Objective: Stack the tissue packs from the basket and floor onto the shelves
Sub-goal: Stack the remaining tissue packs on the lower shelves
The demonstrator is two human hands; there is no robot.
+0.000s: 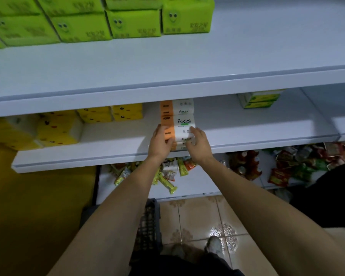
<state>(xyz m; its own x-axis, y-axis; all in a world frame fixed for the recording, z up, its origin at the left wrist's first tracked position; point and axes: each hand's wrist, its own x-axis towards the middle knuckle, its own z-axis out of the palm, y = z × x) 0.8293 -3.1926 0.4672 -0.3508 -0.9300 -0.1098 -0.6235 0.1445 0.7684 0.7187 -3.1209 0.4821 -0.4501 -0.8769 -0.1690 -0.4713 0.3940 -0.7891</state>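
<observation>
Both hands reach to the middle shelf (247,124) and hold a low stack of orange-and-white Facial tissue packs (184,121) standing near its front edge. The left hand (160,142) grips the stack's orange side at 9 o'clock, fingers curled against it. The right hand (199,145) grips the white side at 3 o'clock, fingers bent over the front face. More packs of the same kind stand touching behind it at 12 o'clock, under the lip of the top shelf (187,66).

On the same shelf, yellow tissue packs (60,130) crowd the space at 9 o'clock of the stack, with a bare gap between. At 2 o'clock, well apart, sit green-and-white boxes (259,99). Bright green tissue packs (82,26) line the top shelf at 11 o'clock.

Below the hands, at 6 o'clock, the bottom shelf (207,182) holds loose snack packets (167,174), and red packets (287,166) lie at 4 o'clock. A dark basket (147,222) stands on the tiled floor (197,214) under the left forearm, which hides what is in it.
</observation>
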